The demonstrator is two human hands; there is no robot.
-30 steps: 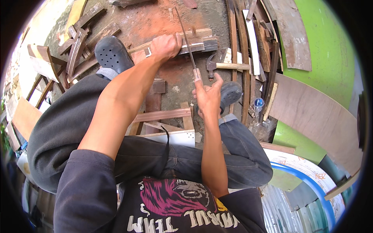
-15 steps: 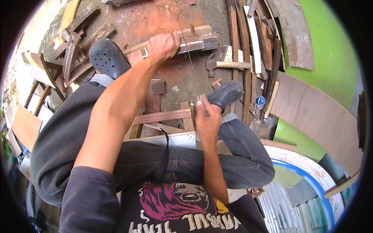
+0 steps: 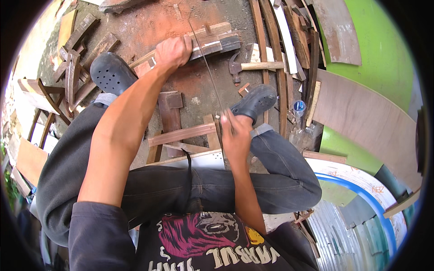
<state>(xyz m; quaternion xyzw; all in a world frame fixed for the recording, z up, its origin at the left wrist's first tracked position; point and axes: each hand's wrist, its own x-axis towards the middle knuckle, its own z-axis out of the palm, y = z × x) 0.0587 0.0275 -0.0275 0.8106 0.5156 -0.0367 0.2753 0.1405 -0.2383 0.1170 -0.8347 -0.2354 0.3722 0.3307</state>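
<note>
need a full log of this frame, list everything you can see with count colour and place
wood block: 1, brown and dark, top centre on the ground, under the left hand
saw blade: 1, thin, grey, running from the block to the right hand
hammer: 1, wooden handle, right of the block
wood strips: several, brown, between the legs
plastic bottle: 1, clear with blue cap, right of the right shoe
curved board: 1, brown, right side
shoes: 2, black
left hand: pressing on the block
right hand: gripping the blade's near end
</note>
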